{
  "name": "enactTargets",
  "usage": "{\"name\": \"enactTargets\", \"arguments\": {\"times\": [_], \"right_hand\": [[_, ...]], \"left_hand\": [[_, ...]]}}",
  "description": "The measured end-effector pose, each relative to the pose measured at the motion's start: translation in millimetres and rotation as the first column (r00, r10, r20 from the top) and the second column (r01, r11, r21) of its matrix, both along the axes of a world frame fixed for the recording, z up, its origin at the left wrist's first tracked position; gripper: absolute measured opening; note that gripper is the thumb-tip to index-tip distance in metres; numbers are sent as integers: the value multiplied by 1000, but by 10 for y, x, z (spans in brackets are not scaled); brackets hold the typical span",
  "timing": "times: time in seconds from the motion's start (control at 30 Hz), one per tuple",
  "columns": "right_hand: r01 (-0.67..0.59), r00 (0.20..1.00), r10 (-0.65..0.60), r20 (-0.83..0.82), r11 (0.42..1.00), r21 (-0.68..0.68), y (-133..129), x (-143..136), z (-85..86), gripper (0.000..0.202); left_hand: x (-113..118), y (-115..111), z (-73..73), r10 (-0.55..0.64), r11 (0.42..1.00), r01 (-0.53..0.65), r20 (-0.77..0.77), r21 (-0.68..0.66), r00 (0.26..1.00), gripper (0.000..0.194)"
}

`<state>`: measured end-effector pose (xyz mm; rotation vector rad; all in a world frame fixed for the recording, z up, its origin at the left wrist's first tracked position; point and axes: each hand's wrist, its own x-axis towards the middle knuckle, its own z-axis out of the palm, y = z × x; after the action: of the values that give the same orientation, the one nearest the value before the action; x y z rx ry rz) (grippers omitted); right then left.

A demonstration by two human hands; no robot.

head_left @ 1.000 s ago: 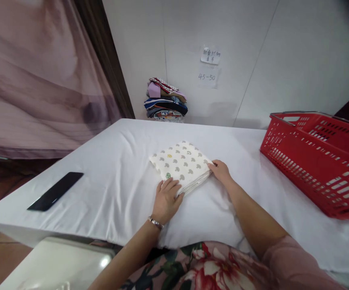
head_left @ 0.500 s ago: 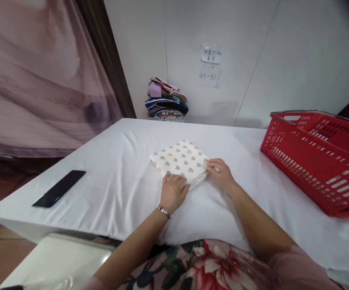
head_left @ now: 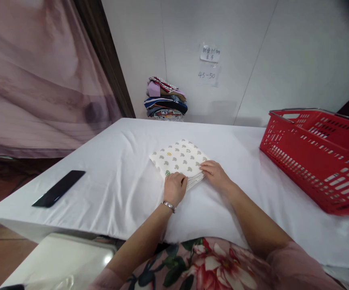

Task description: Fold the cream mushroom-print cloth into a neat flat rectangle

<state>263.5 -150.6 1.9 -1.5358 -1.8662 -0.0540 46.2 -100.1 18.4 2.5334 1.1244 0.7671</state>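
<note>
A folded white cloth (head_left: pixel 178 156) with grey mushroom-like prints lies flat, slightly turned, on the white-covered table (head_left: pixel 126 161). My left hand (head_left: pixel 175 188), with a bracelet at the wrist, has its curled fingers on the near edge of the cloth. At the near right corner, my right hand (head_left: pixel 215 173) pinches the edge, fingers together on top. Several stacked layers show along the edge between the two hands.
A red plastic basket (head_left: pixel 319 161) stands on the table at the right. A black phone-like slab (head_left: pixel 60 188) lies at the left. Behind the far edge rises a pile of folded fabrics (head_left: pixel 166 100). A white surface (head_left: pixel 56 257) is at the lower left.
My right hand has moved slightly left along the cloth's near edge. The fingers of my left hand are more curled, and the hand sits slightly further right.
</note>
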Motion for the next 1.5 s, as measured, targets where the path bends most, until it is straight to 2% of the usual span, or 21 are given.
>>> {"name": "enactTargets", "arguments": {"times": [0.23,0.43,0.73,0.9,1.2,1.5], "right_hand": [[20,1000,-20,16,999,-25,36,15,-43,23],[41,999,-41,2,999,7,59,3,-82,22],[15,1000,-16,26,999,43,70,-14,-93,22],[-33,997,30,65,998,45,65,-17,-66,23],[-49,996,46,76,998,40,58,-51,-40,23],[-35,997,30,72,997,68,93,-105,-63,24]], "left_hand": [[54,25,100,-3,997,-1,-54,-80,999,19],[121,19,129,7,997,-17,-137,-76,990,16],[137,83,141,25,989,-40,-104,-139,994,28],[151,95,123,60,985,-73,-90,-155,994,28],[164,128,72,106,976,-114,-55,-187,993,31],[159,102,94,92,977,-101,-57,-186,994,30]]}}
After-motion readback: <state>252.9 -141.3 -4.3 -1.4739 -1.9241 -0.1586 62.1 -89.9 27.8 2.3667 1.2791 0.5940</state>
